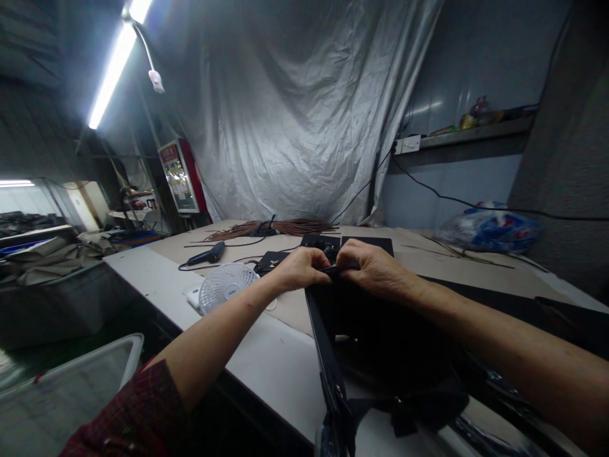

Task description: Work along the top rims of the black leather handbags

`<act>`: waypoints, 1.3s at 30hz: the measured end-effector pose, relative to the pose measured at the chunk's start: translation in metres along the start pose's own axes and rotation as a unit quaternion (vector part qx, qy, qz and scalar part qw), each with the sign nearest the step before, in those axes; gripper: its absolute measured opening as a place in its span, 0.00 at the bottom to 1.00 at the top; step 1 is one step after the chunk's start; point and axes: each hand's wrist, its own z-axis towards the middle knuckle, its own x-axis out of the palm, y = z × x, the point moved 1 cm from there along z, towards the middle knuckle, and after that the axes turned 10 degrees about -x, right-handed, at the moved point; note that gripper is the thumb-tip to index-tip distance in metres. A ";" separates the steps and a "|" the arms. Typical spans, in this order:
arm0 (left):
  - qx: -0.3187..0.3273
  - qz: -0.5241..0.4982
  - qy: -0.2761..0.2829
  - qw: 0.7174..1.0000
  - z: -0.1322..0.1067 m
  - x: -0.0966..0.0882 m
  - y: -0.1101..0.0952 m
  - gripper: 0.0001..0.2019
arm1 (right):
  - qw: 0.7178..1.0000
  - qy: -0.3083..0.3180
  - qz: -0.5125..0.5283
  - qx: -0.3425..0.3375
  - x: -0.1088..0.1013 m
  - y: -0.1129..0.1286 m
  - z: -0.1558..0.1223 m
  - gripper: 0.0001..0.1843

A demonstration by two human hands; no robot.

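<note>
A black bag [380, 330] stands on the table right in front of me, its opening facing me and its inside dark. My left hand [302, 270] pinches the bag's far upper edge between thumb and fingers. Close beside it, my right hand [368, 266] grips the same edge, fingers curled over it. Between the two hands a short stretch of black edging shows; its details are too dark to make out. A black strap with a small metal piece [398, 400] hangs at the bag's near side.
A white fan [228, 287] stands left of the bag, with a black corded tool [207, 254] behind it. Bundled brown cords [285, 227] lie at the back. Flat black pieces [368, 243] lie beyond my hands. A white bin [71, 387] stands at lower left.
</note>
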 end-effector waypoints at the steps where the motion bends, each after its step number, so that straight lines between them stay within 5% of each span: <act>1: 0.002 0.000 -0.001 1.000 0.000 0.000 0.001 0.12 | 1.000 0.002 -0.002 -0.004 0.001 0.000 0.001 0.03; 16: 0.025 0.079 -0.028 0.996 0.000 -0.004 0.005 0.11 | 0.998 0.019 -0.029 -0.051 0.006 0.009 0.010 0.03; 25: 0.047 0.103 -0.026 0.993 0.000 -0.003 -0.001 0.13 | 0.999 0.020 -0.035 -0.019 0.007 0.005 0.011 0.04; 33: 0.035 0.127 -0.067 0.989 -0.005 0.001 -0.007 0.13 | 0.970 -0.029 0.188 0.150 -0.022 -0.011 -0.004 0.15; 39: 0.044 0.136 -0.070 0.987 -0.006 0.002 -0.010 0.11 | 0.967 0.034 0.164 0.194 -0.025 -0.010 -0.009 0.17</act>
